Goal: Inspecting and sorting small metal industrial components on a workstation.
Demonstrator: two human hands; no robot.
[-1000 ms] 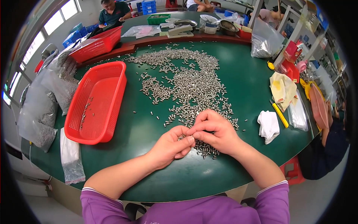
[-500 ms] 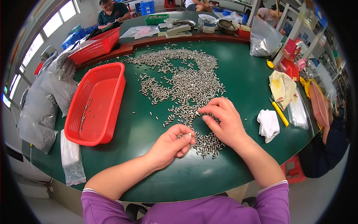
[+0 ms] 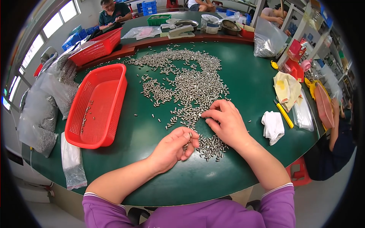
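Note:
Small silvery metal pins (image 3: 195, 85) lie in a broad heap across the green table, with a smaller cluster (image 3: 211, 147) between my hands. My left hand (image 3: 173, 146) is closed at the near edge of that cluster, pinching a small metal pin (image 3: 191, 134) between thumb and forefinger. Its other fingers curl inward, and more pins partly show by them. Over the lower heap, my right hand (image 3: 230, 123) reaches down with thumb and forefinger bent toward each other at the pins. Whatever sits at those fingertips is too small to make out.
On the left stand a red plastic basket (image 3: 98, 108) holding a few pins and bulging clear bags (image 3: 36, 117). A white cloth (image 3: 272, 127), a yellow cutter (image 3: 284, 114) and a stained glove (image 3: 286, 87) lie right. A co-worker (image 3: 114, 15) sits at the far side.
My left fingers have turned the pin slightly, so a different side shows. The right thumb and forefinger have shifted a little at the heap. The basket and cloth stay in place.

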